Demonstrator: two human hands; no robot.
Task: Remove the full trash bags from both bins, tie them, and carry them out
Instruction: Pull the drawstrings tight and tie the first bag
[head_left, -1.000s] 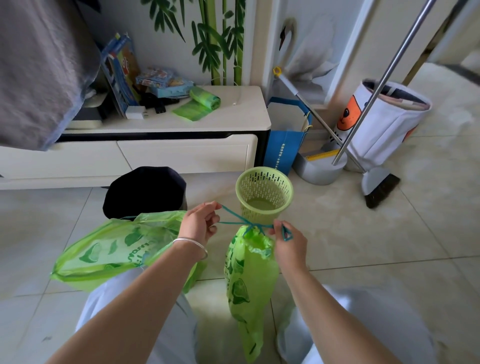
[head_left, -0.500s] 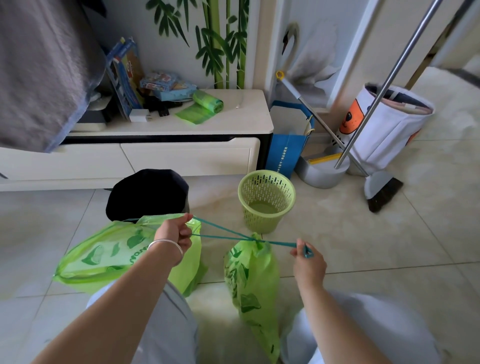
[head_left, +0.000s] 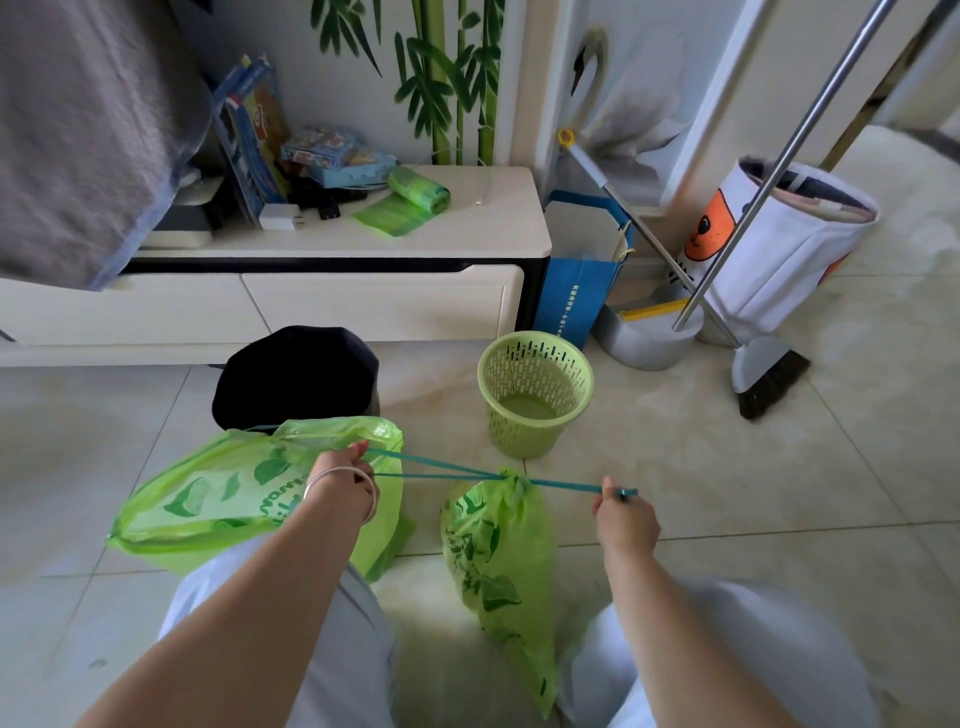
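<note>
- The smaller green trash bag (head_left: 498, 561) hangs in the lower middle of the frame, its long axis running down and slightly right, with the gathered neck at the top and the bottom end toward the lower edge.
- A teal drawstring (head_left: 441, 467) runs almost level across the middle, through the bag's cinched neck, pulled straight to either side.
- The left hand (head_left: 345, 475), with a silver bangle on the wrist, has its fingers curled round the two left strands of the string.
- The right hand (head_left: 623, 514) pinches the right end of the string, fingers closed on it.
- A second, larger green bag (head_left: 208, 499) lies at lower left, behind the left forearm, its long axis close to level and its gathered mouth toward the right.
- Just above it stands a dark bin (head_left: 296, 376); right of that, in mid-frame, stands a light green perforated basket (head_left: 535, 392).
- The floor (head_left: 779, 493) is pale glossy tile.
- A low cream cabinet (head_left: 363, 291) crosses the upper left, with a roll of green bags (head_left: 415, 200) and boxes on top.
- At upper right a broom (head_left: 769, 374), a dustpan (head_left: 649, 343), a blue paper bag (head_left: 576, 291) and a white fabric hamper (head_left: 789, 244) stand by the wall with its painted bamboo.
</note>
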